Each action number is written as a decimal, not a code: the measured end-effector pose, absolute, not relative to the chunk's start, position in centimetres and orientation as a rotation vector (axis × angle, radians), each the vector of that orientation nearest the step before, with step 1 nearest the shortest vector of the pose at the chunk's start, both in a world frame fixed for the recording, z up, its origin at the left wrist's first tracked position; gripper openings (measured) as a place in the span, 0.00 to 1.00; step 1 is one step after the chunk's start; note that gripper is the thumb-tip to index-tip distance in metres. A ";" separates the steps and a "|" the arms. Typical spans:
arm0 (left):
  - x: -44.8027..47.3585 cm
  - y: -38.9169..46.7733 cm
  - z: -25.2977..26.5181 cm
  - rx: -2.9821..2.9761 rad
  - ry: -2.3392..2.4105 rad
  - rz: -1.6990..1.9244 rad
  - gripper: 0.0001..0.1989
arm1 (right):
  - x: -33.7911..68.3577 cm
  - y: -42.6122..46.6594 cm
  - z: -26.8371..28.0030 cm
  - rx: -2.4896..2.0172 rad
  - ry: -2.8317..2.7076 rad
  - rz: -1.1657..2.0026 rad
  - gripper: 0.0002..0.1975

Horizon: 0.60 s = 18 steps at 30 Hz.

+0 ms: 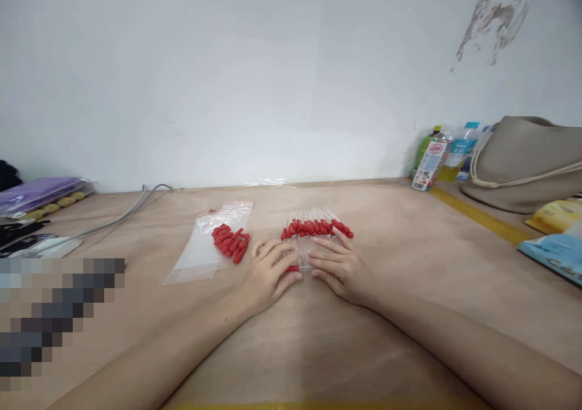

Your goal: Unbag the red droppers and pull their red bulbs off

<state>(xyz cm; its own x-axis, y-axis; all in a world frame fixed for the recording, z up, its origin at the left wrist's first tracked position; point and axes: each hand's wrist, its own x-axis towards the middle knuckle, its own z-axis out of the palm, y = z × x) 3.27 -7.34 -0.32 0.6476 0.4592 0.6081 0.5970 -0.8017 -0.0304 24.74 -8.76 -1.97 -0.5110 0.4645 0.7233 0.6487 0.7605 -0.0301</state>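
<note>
My left hand (268,270) has its thumb and forefinger closed on a red rubber bulb (293,268). My right hand (343,272) pinches a clear dropper tube (305,268), whose end meets the bulb between my fingertips. How far the tube sits inside cannot be seen. Just beyond both hands lies a row of clear tubes (302,244), partly covered by my fingers. A row of droppers with red bulbs (313,227) rests behind them. Left of my left hand, a pile of loose red bulbs (230,242) lies on clear zip bags (200,252).
A wall stands behind the wooden table (300,349). On the right are several bottles (430,161), a grey drawstring bag (527,161) and a blue packet (557,252). A grey cable (131,208) and a purple package (40,194) lie left.
</note>
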 end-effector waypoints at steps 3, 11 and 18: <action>3.6 -7.3 -0.3 -2.657 -0.780 -0.903 0.08 | 24.3 -8.8 -2.1 -0.795 -2.202 -0.314 0.10; 3.6 -7.4 -0.4 -2.662 -0.651 -0.927 0.07 | 24.0 -8.4 -3.0 -0.642 -2.249 -0.239 0.14; 3.5 -7.7 -0.1 -2.702 -0.657 -0.851 0.08 | 24.3 -8.6 -3.2 -0.575 -2.245 -0.231 0.15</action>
<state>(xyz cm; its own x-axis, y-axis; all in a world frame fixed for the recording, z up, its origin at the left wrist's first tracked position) 3.51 -7.71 -0.07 0.7302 0.3467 0.5887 0.4822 -0.8720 -0.0846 24.30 -8.59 -3.24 -0.5844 0.3292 0.7416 0.4734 0.8806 -0.0179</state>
